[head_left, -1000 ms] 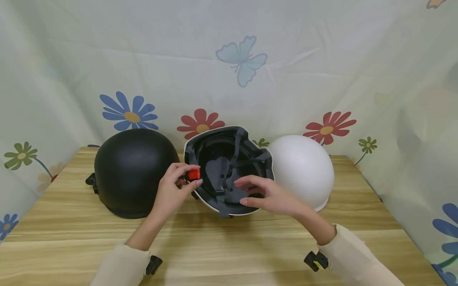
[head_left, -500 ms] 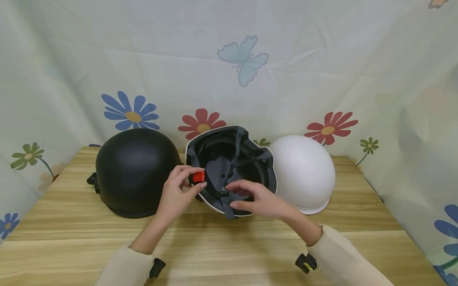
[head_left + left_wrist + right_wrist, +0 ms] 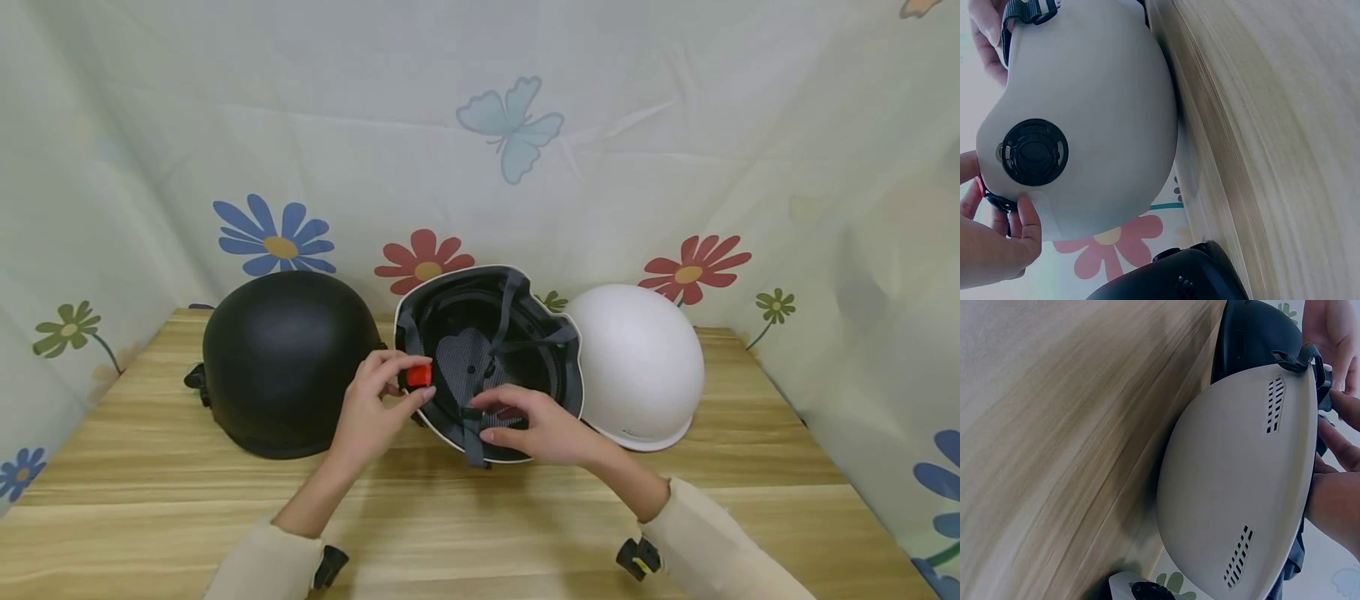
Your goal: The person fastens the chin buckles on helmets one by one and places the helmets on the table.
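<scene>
A white-shelled helmet [image 3: 442,308] stands tilted in the middle of the table, its black padded inside facing me. At its left rim my left hand [image 3: 372,408] pinches a red-and-black buckle [image 3: 419,375] between thumb and fingers. My right hand [image 3: 543,425] reaches over the near rim with curled fingers at the dark chin strap [image 3: 472,442] and its black clip [image 3: 471,413]. In the right wrist view the right fingers [image 3: 1342,409] lie round the strap end, partly hidden. The left wrist view shows a round black fitting [image 3: 1035,152] on the shell.
A black helmet [image 3: 288,358] sits dome up on the left, close to my left hand. To the right, touching or nearly touching the middle one, is another white helmet [image 3: 637,362]. The wooden table [image 3: 450,533] meets a flower-printed cloth [image 3: 337,125] behind.
The right hand has moved left and slightly down to the strap clip. The left hand and red buckle have shifted a little right. The middle helmet has moved slightly right and down.
</scene>
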### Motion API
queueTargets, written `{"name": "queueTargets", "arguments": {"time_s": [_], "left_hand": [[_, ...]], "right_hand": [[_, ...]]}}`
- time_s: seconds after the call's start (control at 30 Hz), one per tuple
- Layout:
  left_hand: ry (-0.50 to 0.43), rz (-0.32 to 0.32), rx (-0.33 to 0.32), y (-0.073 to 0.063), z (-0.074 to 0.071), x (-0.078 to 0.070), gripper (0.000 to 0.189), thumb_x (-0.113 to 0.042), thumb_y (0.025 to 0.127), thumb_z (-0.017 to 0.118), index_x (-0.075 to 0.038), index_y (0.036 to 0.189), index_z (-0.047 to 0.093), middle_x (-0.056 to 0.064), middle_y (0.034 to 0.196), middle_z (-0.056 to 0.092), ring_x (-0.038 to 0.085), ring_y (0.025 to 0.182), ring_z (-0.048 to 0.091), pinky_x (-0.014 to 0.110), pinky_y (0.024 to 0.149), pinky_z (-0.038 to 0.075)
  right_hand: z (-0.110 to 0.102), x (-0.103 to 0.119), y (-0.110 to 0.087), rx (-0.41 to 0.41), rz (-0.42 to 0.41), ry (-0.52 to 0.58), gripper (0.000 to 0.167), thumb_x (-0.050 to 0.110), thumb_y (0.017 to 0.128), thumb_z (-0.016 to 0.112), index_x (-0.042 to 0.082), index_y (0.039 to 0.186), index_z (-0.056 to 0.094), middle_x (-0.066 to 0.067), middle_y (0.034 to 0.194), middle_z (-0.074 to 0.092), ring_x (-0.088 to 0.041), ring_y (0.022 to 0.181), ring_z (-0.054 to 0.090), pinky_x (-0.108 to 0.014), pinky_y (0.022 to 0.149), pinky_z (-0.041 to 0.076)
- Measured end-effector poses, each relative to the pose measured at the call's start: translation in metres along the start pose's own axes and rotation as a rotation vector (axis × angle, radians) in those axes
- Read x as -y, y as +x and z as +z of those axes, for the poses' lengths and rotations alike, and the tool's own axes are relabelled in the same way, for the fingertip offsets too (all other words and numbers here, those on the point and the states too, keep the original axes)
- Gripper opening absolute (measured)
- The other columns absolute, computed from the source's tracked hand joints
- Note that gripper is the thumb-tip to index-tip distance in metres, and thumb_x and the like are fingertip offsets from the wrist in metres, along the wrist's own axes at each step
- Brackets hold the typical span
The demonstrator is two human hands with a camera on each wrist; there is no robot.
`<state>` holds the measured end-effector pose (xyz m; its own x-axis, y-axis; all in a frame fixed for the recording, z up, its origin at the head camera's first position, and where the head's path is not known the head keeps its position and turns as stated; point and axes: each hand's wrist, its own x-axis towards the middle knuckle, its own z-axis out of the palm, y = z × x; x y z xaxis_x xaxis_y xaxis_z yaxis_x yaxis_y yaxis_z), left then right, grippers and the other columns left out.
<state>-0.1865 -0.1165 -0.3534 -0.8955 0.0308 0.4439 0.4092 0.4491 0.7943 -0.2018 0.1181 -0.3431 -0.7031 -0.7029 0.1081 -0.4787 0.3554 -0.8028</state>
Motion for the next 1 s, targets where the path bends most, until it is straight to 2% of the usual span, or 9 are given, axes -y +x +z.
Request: {"name": "queueTargets", "arguments": {"time_s": [0.2, 0.43, 0.6, 0.77, 1.0], "left_hand": [[-0.003, 0.000, -0.001, -0.0007, -0.0008, -0.0004, 0.031, -0.009, 0.075, 0.075, -0.010, 0.105, 0.067, 0.006, 0.104, 0.052, 0.019, 0.086, 0.047, 0.040, 0.069, 0.048], [0.002, -0.001, -0.006, -0.0013, -0.0012, 0.0001, 0.032, -0.008, 0.074, 0.076, -0.009, 0.105, 0.067, 0.006, 0.104, 0.052, 0.018, 0.087, 0.047, 0.037, 0.069, 0.048], [0.009, 0.005, -0.011, -0.0018, -0.0007, 0.0018, 0.032, -0.009, 0.074, 0.076, -0.008, 0.104, 0.068, 0.005, 0.104, 0.052, 0.017, 0.086, 0.047, 0.030, 0.068, 0.046], [0.003, 0.007, -0.013, -0.0023, -0.0005, 0.0022, 0.032, -0.009, 0.073, 0.077, -0.009, 0.104, 0.068, 0.005, 0.104, 0.053, 0.017, 0.086, 0.047, 0.036, 0.069, 0.047], [-0.002, 0.001, -0.009, -0.0026, -0.0008, 0.0019, 0.032, -0.009, 0.074, 0.076, -0.009, 0.104, 0.068, 0.005, 0.105, 0.052, 0.018, 0.088, 0.047, 0.041, 0.070, 0.047]], "right_hand": [[0.0009, 0.0012, 0.0004, -0.016, -0.045, -0.030, 0.032, 0.010, 0.086, 0.064, 0.000, 0.115, 0.059, -0.008, 0.110, 0.058, -0.024, 0.100, 0.053, -0.039, 0.087, 0.045], [0.0020, 0.0008, 0.0001, -0.022, -0.065, -0.051, 0.026, 0.009, 0.084, 0.065, 0.004, 0.109, 0.063, -0.003, 0.107, 0.058, -0.017, 0.101, 0.051, -0.035, 0.088, 0.044], [0.0032, 0.0011, -0.0001, -0.020, -0.072, -0.047, 0.024, 0.007, 0.084, 0.065, 0.003, 0.108, 0.063, -0.006, 0.109, 0.059, -0.018, 0.103, 0.052, -0.036, 0.088, 0.044], [0.0042, 0.0008, -0.0005, -0.006, -0.059, -0.020, 0.024, 0.007, 0.086, 0.063, 0.000, 0.108, 0.061, -0.011, 0.115, 0.058, -0.021, 0.105, 0.053, -0.039, 0.087, 0.046], [0.0050, -0.0009, -0.0002, 0.022, -0.037, 0.016, 0.022, 0.007, 0.086, 0.063, 0.001, 0.107, 0.060, -0.012, 0.116, 0.058, -0.024, 0.103, 0.054, -0.044, 0.087, 0.045]]}}
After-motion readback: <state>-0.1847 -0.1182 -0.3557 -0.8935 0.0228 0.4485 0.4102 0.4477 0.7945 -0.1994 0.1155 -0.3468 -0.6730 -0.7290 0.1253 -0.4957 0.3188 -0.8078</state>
